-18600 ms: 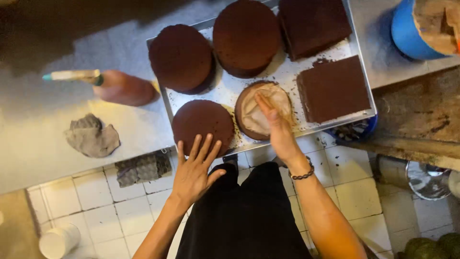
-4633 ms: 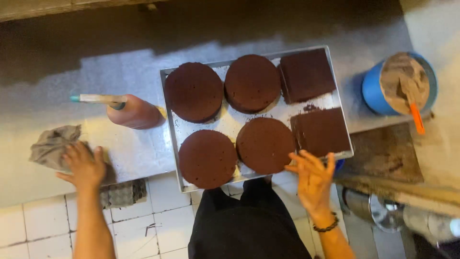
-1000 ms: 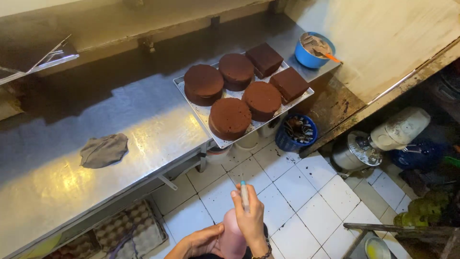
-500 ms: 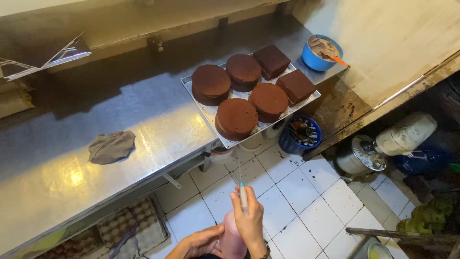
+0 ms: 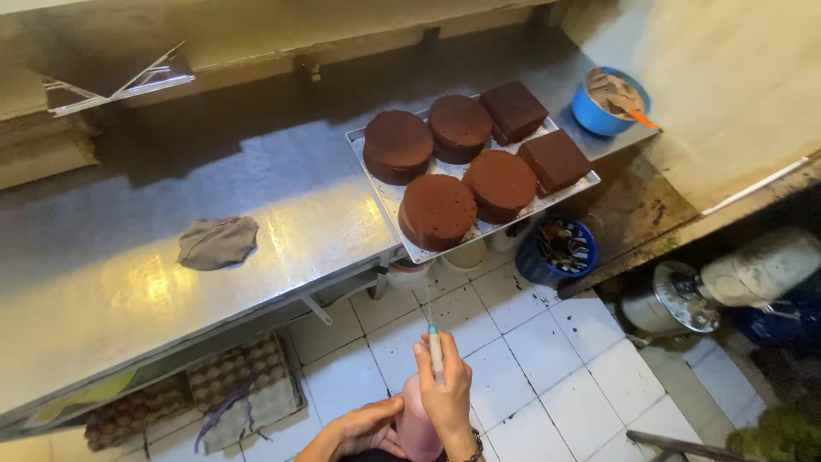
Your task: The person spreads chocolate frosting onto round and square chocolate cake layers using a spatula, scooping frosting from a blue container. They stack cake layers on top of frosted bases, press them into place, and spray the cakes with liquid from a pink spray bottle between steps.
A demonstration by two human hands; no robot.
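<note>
Pink plastic squeeze bottle (image 5: 419, 423) with a long white nozzle and blue tip stands upright at the near edge of the view, above the white tiled floor (image 5: 547, 376). The right hand (image 5: 446, 393) is closed around the nozzle base and upper body of the bottle. The left hand (image 5: 369, 428) is cupped against the lower left side of the bottle, fingers partly curled on it.

Far from the hands, a stainless steel counter (image 5: 171, 257) carries a rectangular metal tray (image 5: 385, 192) holding four round and two square dark brown cakes (image 5: 438, 210). A crumpled grey cloth (image 5: 217, 242) lies on the counter, left of the tray. A blue bowl (image 5: 599, 107) with an orange-handled tool sits to the far right. A blue bucket (image 5: 556, 252) stands on the floor below the tray.
</note>
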